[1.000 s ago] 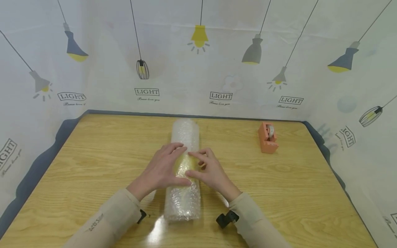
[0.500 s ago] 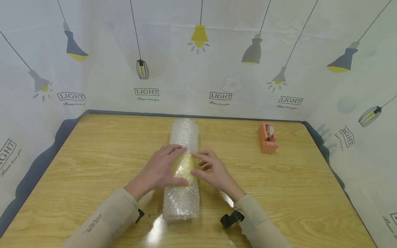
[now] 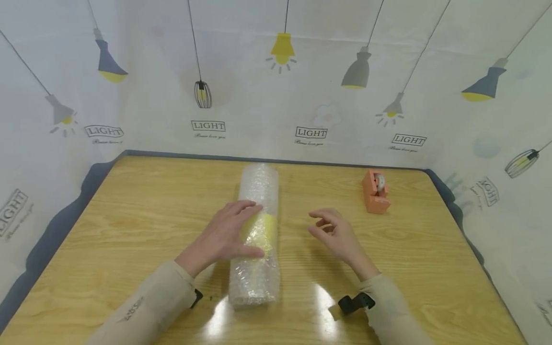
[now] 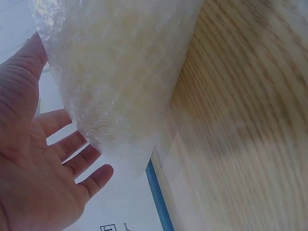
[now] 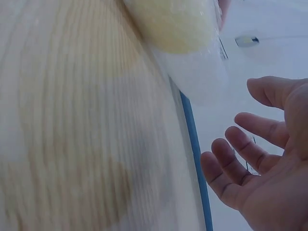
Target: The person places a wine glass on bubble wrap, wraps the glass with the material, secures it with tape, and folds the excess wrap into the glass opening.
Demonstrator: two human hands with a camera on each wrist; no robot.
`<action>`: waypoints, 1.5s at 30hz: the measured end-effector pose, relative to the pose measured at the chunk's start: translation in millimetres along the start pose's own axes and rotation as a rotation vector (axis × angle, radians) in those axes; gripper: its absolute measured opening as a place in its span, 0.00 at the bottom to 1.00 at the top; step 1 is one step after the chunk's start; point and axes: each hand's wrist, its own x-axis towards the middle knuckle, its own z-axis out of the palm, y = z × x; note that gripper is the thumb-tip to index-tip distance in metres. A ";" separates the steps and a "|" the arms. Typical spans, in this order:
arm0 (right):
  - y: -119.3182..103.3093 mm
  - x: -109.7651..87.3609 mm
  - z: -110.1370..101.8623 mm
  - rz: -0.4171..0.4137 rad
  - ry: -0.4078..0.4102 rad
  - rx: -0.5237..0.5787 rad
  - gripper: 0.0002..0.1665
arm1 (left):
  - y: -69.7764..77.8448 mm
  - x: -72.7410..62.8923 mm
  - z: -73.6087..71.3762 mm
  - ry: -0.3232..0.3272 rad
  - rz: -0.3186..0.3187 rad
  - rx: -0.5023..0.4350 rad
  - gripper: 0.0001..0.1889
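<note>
A long roll of clear bubble wrap lies lengthwise on the wooden table, and something yellow shows through its middle. My left hand rests over the roll from the left side, thumb and fingers spread along its top. In the left wrist view, the fingertips and thumb touch the plastic, while the palm stays off it. My right hand is in the air to the right of the roll, fingers loosely bent, holding nothing. From the right wrist, the bubble wrap appears beyond the thumb, apart from the hand.
An orange tape dispenser with a tape roll in it stands at the back right of the table. A pale curtain printed with lamps hangs behind the table and along both sides.
My right hand has left the roll and moved to the right, toward the tape dispenser's side. My left hand has stayed on the bubble wrap. More of the yellow part is uncovered to view.
</note>
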 end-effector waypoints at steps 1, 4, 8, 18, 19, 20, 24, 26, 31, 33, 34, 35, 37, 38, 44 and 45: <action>3.6 -1.0 -5.3 0.006 0.018 -0.006 0.22 | 0.4 0.3 0.1 -0.004 -0.002 -0.001 0.58; 11.3 -4.2 -21.6 0.034 0.065 -0.029 0.21 | 1.5 0.4 0.2 -0.008 -0.005 0.002 0.57; 16.7 -7.5 -44.1 0.088 0.136 -0.064 0.21 | 2.2 0.8 0.5 -0.008 -0.004 0.008 0.58; 26.5 -9.3 -91.4 0.178 0.330 -0.156 0.21 | 3.8 0.6 0.4 0.000 0.008 0.029 0.57; 28.0 -9.3 -94.8 0.193 0.339 -0.160 0.22 | 4.1 0.5 0.3 0.000 0.008 0.030 0.57; 29.3 -9.2 -98.0 0.209 0.348 -0.160 0.22 | 4.2 0.4 0.3 -0.001 0.007 0.030 0.57; 35.2 -8.8 -108.2 0.275 0.364 -0.161 0.25 | 4.3 0.2 0.7 0.000 0.005 0.032 0.57; 38.3 -8.2 -112.0 0.304 0.372 -0.169 0.27 | 4.1 0.4 1.0 0.001 0.007 0.031 0.57; 46.6 -5.0 -119.7 0.371 0.386 -0.213 0.31 | 4.2 0.8 1.2 0.001 0.004 0.030 0.58; 50.5 -3.3 -122.9 0.391 0.377 -0.235 0.33 | 4.3 0.8 1.0 -0.001 0.002 0.030 0.58; 52.6 -2.3 -124.3 0.399 0.372 -0.245 0.35 | 4.3 0.8 0.9 -0.002 0.001 0.031 0.58; 54.6 -1.4 -125.8 0.405 0.362 -0.257 0.36 | 4.3 0.8 0.9 -0.002 0.002 0.031 0.58; 58.5 0.4 -128.6 0.405 0.335 -0.272 0.38 | 4.4 0.7 0.8 -0.001 0.002 0.031 0.58; 60.5 1.5 -129.7 0.407 0.318 -0.277 0.39 | 4.4 0.6 0.9 -0.001 0.003 0.030 0.58; 70.6 7.7 -132.2 0.391 0.216 -0.328 0.39 | 4.7 0.8 1.9 -0.003 -0.004 0.029 0.59; 71.6 8.5 -132.0 0.390 0.207 -0.333 0.39 | 4.9 1.0 2.1 -0.005 -0.006 0.030 0.59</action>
